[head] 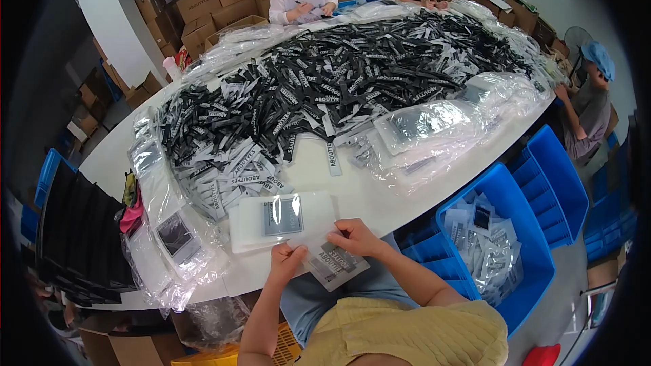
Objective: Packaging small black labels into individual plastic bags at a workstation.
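Observation:
A translucent frosted plastic pouch [336, 270] hangs tilted over my lap, with black and white printed labels showing through it. My left hand [288, 263] pinches its upper left corner between thumb and fingers. At the upper right edge my right hand [357, 237] grips the same pouch. Just beyond, a flat stack of similar pouches [250, 223] lies at the front of the white table [305, 173], its top one bearing a dark printed square. Behind the stack spreads a large heap of black and white fabric labels [315, 76]. One white label [333, 157] lies apart at the heap's near edge.
Clear plastic packs of pouches lie at left [170, 234] and right [422, 127]. A blue bin [534, 274] beside me holds filled pouches [491, 249]. Stacked black trays [76, 229] stand at left. Co-workers sit around the table's far side and right end. Cardboard boxes [203, 2] fill the background.

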Demonstrator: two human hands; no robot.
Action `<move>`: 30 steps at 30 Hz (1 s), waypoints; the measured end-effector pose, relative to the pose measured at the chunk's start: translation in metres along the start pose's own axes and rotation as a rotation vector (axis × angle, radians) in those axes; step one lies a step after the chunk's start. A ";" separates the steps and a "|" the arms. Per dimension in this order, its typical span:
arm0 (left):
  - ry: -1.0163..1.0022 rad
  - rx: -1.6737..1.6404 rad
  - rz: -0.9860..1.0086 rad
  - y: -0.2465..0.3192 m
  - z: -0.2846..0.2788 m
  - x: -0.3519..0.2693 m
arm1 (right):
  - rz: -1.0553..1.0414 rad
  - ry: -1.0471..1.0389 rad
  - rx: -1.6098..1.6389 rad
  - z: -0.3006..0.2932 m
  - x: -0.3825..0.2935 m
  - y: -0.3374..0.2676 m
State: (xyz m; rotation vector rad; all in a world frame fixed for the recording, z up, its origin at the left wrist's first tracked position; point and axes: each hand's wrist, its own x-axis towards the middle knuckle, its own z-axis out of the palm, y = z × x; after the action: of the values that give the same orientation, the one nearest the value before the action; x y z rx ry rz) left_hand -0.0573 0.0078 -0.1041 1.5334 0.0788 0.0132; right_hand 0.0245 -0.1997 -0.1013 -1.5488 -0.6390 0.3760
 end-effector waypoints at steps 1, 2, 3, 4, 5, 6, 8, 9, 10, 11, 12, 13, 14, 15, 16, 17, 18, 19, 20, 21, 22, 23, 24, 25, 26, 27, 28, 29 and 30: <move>0.004 0.002 -0.004 0.001 0.001 0.000 | 0.003 -0.005 0.015 0.000 0.000 0.001; 0.004 0.004 -0.009 0.000 0.000 0.000 | 0.006 -0.005 0.019 -0.001 0.001 0.002; -0.004 0.014 0.001 0.000 -0.001 -0.001 | -0.010 -0.009 -0.003 -0.001 0.000 0.003; -0.012 0.023 0.011 -0.001 -0.001 -0.002 | -0.025 -0.013 -0.024 -0.001 0.000 0.003; -0.011 0.025 0.004 -0.001 0.000 0.000 | -0.020 -0.014 -0.019 -0.002 0.001 0.003; -0.008 0.030 0.012 0.002 0.001 0.000 | -0.001 -0.008 0.012 -0.001 0.000 -0.001; -0.008 0.037 0.007 0.002 0.002 -0.002 | 0.028 0.000 0.052 0.001 -0.003 -0.001; -0.003 0.038 0.023 0.001 0.001 0.001 | 0.029 0.006 0.051 0.001 0.000 0.000; 0.002 0.040 0.041 0.000 0.000 0.001 | 0.029 0.011 0.050 0.001 0.001 0.000; 0.001 0.043 0.038 0.000 0.001 -0.001 | 0.030 0.012 0.054 0.002 0.000 -0.002; 0.024 0.038 0.044 -0.001 0.003 -0.001 | 0.026 0.013 0.058 0.001 -0.001 -0.006; 0.047 0.033 0.052 -0.001 0.004 -0.001 | 0.022 0.013 0.060 0.001 -0.001 -0.008; 0.047 0.034 0.053 -0.002 0.004 0.000 | 0.021 0.013 0.060 -0.001 0.000 -0.007; 0.045 0.083 0.064 -0.003 0.003 0.001 | 0.054 0.016 0.123 -0.002 -0.001 -0.006; 0.043 0.132 0.075 -0.003 0.003 0.000 | 0.088 0.019 0.186 -0.003 -0.003 -0.005; 0.042 0.130 0.073 -0.002 0.001 0.000 | 0.089 0.020 0.186 -0.005 -0.004 -0.006; -0.001 0.112 0.079 0.000 0.000 0.000 | 0.114 0.077 0.231 -0.008 -0.005 -0.006; -0.045 0.092 0.086 0.002 0.000 0.000 | 0.139 0.135 0.276 -0.013 -0.008 -0.006; -0.049 0.087 0.086 0.003 0.001 0.000 | 0.141 0.139 0.271 -0.019 -0.013 -0.003; -0.032 0.101 0.080 0.004 0.002 -0.001 | 0.180 0.214 0.320 -0.028 -0.020 0.002; -0.016 0.113 0.073 0.004 0.003 -0.001 | 0.218 0.291 0.368 -0.039 -0.028 0.006; -0.019 0.106 0.074 0.004 0.003 -0.001 | 0.217 0.306 0.468 -0.053 -0.039 0.010; -0.011 0.103 0.083 0.003 0.002 -0.001 | 0.214 0.320 0.567 -0.069 -0.052 0.012; -0.001 0.101 0.091 0.002 0.001 -0.002 | 0.241 0.402 0.586 -0.081 -0.063 0.013; -0.003 0.091 0.093 0.002 0.002 -0.002 | 0.235 0.419 0.579 -0.101 -0.080 0.018; -0.005 0.086 0.093 0.004 0.003 -0.002 | 0.226 0.499 0.527 -0.120 -0.096 0.026; -0.007 0.082 0.094 0.006 0.004 -0.001 | 0.161 0.543 0.588 -0.140 -0.116 0.036; -0.004 0.075 0.094 0.006 0.004 -0.002 | 0.144 0.652 0.599 -0.147 -0.127 0.027; -0.004 0.060 0.090 0.008 0.005 -0.002 | 0.160 0.754 0.592 -0.170 -0.150 0.045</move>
State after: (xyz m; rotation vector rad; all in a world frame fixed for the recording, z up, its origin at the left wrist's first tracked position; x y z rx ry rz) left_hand -0.0583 0.0031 -0.0960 1.5958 0.0071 0.0807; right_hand 0.0152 -0.4250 -0.1515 -1.0482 0.1836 0.0619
